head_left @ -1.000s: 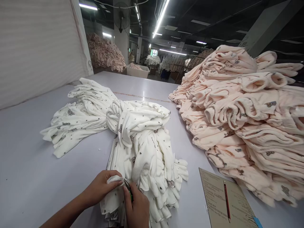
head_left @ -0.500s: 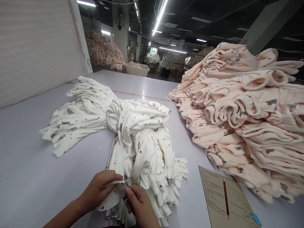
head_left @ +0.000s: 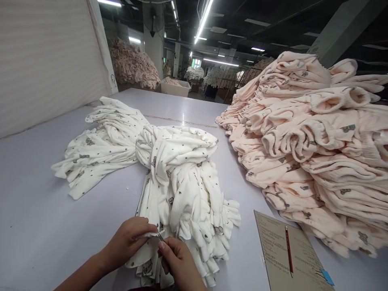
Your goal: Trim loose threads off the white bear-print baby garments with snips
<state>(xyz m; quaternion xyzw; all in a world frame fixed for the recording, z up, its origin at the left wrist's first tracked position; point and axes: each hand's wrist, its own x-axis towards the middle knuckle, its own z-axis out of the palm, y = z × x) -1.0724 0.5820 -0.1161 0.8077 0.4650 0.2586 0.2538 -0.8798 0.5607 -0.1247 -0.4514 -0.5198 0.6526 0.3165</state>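
Observation:
A knotted bundle of white printed fabric pieces (head_left: 184, 173) lies on the table in front of me. At its near end, my left hand (head_left: 129, 238) is closed, pinching the edge of one white fabric piece between thumb and fingers. My right hand (head_left: 178, 258) is closed around a small, slim metal tool (head_left: 160, 237), whose tip touches or nearly touches the pinched edge. Tweezers or thread snips are both possible; most of the tool is hidden in the fingers. Loose white ends hang below and beside both hands.
A tall pile of pink printed garments (head_left: 315, 149) stands on the right. Before it lies a brown card with writing (head_left: 273, 246), a red pencil (head_left: 288, 252) and a blue tab (head_left: 327, 277) on it. A white sheet (head_left: 51, 60) hangs at left. Behind the table (head_left: 39, 226) is a pale bin (head_left: 176, 89).
Both hands stay at the same fabric edge. The metal tool's tip has shifted slightly left, nearer my left fingertips. Otherwise the view has moved only a little.

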